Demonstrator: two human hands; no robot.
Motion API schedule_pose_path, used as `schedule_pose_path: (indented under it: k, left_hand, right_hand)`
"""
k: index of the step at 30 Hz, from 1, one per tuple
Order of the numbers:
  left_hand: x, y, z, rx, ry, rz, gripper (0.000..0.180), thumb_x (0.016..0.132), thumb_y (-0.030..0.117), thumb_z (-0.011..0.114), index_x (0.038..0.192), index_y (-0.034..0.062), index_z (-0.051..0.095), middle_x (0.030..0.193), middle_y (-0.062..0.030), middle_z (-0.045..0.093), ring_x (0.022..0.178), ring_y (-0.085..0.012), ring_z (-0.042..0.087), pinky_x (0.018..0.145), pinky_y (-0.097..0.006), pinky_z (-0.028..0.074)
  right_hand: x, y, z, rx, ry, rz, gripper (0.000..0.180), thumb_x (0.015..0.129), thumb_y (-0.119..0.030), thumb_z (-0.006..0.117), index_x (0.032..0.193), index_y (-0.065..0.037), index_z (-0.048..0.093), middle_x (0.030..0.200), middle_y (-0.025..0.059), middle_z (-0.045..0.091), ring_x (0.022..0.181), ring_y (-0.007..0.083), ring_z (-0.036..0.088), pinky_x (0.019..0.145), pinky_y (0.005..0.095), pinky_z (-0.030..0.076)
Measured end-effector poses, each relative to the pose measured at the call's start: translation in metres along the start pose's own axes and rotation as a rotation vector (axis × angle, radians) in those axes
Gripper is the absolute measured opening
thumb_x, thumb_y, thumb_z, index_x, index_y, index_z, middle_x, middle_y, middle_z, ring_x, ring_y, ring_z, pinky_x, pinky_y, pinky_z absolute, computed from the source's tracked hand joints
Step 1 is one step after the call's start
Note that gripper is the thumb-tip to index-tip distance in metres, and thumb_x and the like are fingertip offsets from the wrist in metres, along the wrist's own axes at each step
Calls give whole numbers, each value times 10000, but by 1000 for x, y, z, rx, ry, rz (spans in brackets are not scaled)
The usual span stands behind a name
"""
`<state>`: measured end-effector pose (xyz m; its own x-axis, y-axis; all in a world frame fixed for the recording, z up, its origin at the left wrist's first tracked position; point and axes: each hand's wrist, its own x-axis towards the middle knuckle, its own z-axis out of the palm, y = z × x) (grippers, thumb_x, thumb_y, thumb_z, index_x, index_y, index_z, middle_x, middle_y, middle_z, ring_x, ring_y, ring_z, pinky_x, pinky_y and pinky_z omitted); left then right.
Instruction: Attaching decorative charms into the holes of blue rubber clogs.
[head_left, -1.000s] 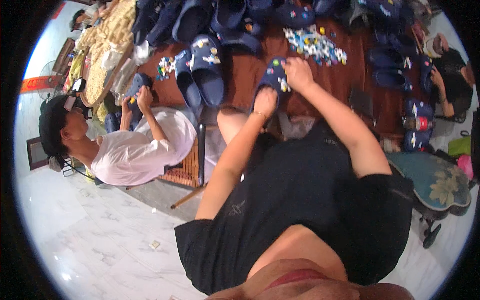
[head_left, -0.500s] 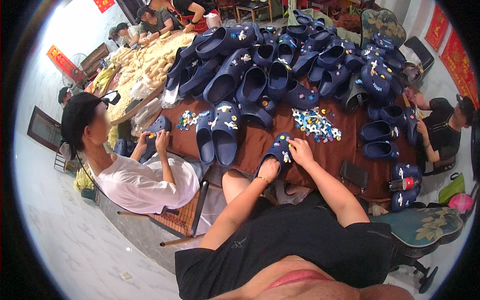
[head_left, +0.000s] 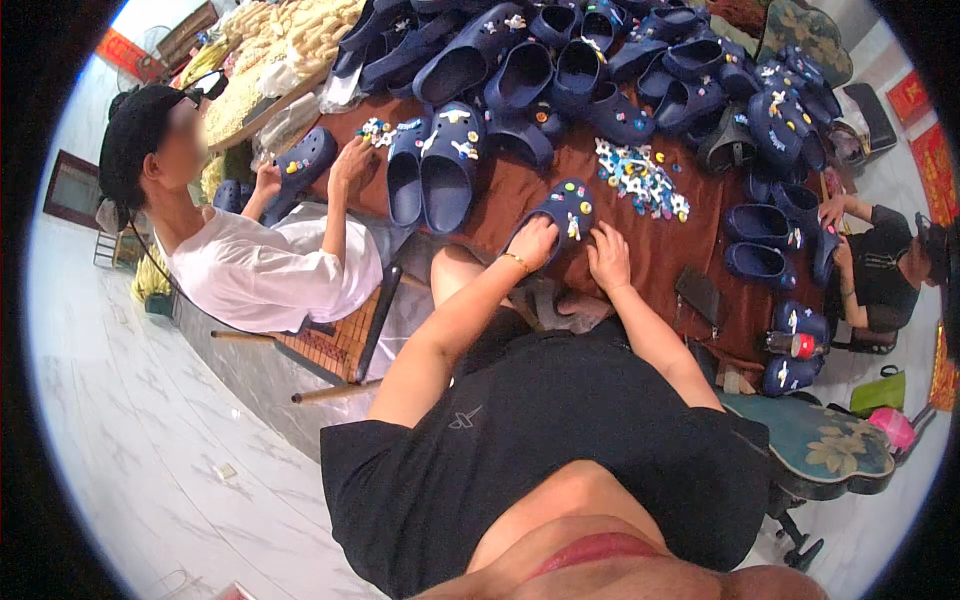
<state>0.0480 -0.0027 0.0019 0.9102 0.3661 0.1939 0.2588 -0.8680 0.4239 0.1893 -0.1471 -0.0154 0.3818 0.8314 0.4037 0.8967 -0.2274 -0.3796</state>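
Observation:
A navy blue clog (head_left: pixel 562 209) with small coloured charms lies on the brown table (head_left: pixel 655 255) right in front of me. My left hand (head_left: pixel 533 243) grips its near end. My right hand (head_left: pixel 608 257) rests beside it on the right, fingertips against the shoe's side. A pile of loose coloured charms (head_left: pixel 640 180) lies just beyond the clog. A finished pair of navy clogs (head_left: pixel 430 175) sits to the left.
Several more navy clogs (head_left: pixel 560 70) are heaped across the far table. A person in a white shirt (head_left: pixel 255 270) sits on my left holding a clog (head_left: pixel 300 160). Another person in black (head_left: pixel 880 265) sits at the right. A dark phone (head_left: pixel 697 295) lies near my right hand.
The view has tilted so the table sits higher and closer. My hands stay on the same clog; the person on my left keeps handling a clog.

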Motion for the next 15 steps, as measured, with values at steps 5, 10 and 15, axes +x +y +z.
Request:
schedule_pose_path:
  k: [5,10,15]
  left_hand:
    - [11,-17,-37,2,88,-15,263,680,45,554,937,0,517,1023,-210,494,985,-370,481,856,-425,402]
    - [11,-28,-53,129,99,-6,224,675,66,569,889,5,541,986,-212,507,956,-369,496,826,-425,419]
    - [6,-58,-31,288,180,-256,128,671,75,572,771,0,599,857,-196,579,892,-350,536,819,-400,429]
  right_hand:
    - [-10,-5,4,40,-9,-10,359,750,-131,584,1091,-38,515,1197,149,449,1105,324,419,913,419,351]
    - [-18,-5,0,30,-62,21,359,787,-149,557,1123,-43,490,1217,149,432,1128,312,402,927,426,337]
    - [-13,-10,-3,13,4,-3,354,741,-148,579,1074,-45,518,1181,147,466,1092,308,438,894,408,365]
